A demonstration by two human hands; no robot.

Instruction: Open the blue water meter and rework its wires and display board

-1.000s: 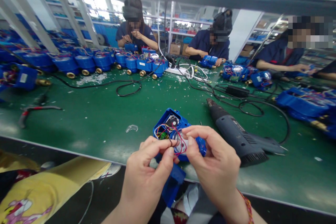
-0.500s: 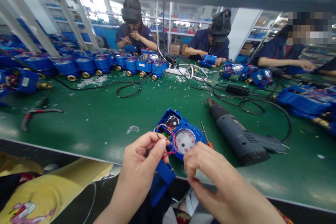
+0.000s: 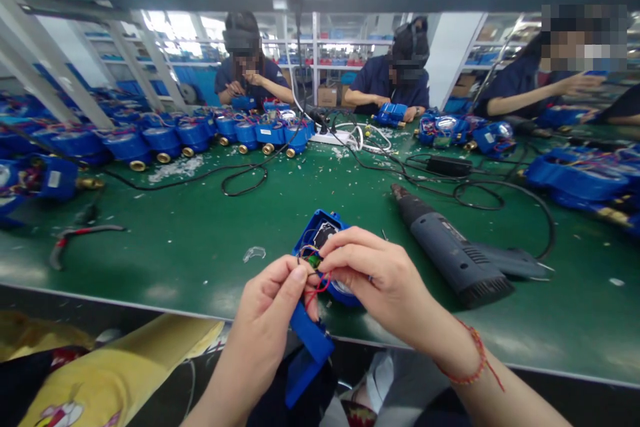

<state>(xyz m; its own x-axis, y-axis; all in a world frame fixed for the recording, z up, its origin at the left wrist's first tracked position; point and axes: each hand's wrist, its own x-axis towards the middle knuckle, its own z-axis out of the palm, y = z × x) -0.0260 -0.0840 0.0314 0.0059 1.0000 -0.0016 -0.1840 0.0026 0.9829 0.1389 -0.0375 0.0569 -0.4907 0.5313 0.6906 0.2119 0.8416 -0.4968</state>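
pinches wires (image 3: pixel 314 285) with left hand (image 3: pixel 273 313) | nips same wires with right hand (image 3: pixel 385 277), palm over blue meter housing (image 3: pixel 320 230) | rests housing at near edge of green bench (image 3: pixel 200 213) | has heat gun (image 3: pixel 450 253) just beside on right, pliers (image 3: pixel 75 237) well apart on left

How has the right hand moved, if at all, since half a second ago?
Yes: right hand went forward-left onto the blue meter, covering its dial.

The right hand (image 3: pixel 385 280) covers most of the blue meter (image 3: pixel 317 230).
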